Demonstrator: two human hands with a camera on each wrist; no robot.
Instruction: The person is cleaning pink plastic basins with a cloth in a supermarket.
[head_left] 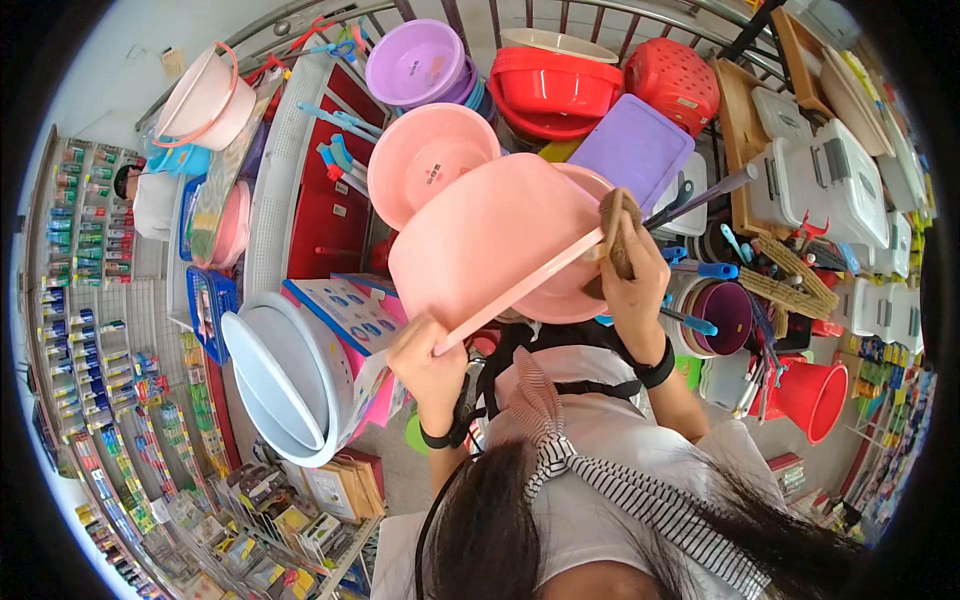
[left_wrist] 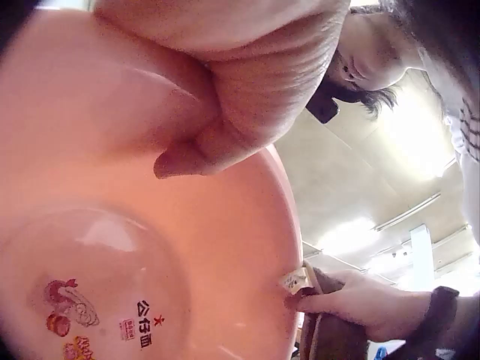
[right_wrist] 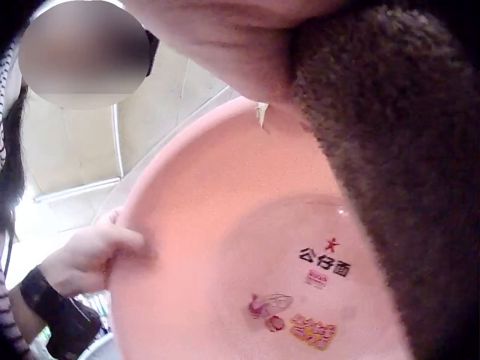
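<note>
A pink basin (head_left: 490,225) is held tilted on its side, its inside with printed characters and small pictures facing the wrist cameras. My left hand (head_left: 428,365) grips its rim at the lower left, the thumb lying on the inner wall in the left wrist view. At the opposite part of the rim, my right hand (head_left: 636,290) pinches the edge and also holds a brown fuzzy cloth (head_left: 622,232). A small pale label (left_wrist: 295,280) sits on the rim beside the right thumb. Another pink basin (head_left: 572,292) lies beneath the held one.
Stacked basins in pink (head_left: 430,160), purple (head_left: 415,62) and red (head_left: 555,88) stand ahead. Light blue tubs (head_left: 285,385) are at the left, with a shelf of small packets beyond. Lidded storage boxes (head_left: 835,180), brushes and a red bucket (head_left: 812,398) fill the right side.
</note>
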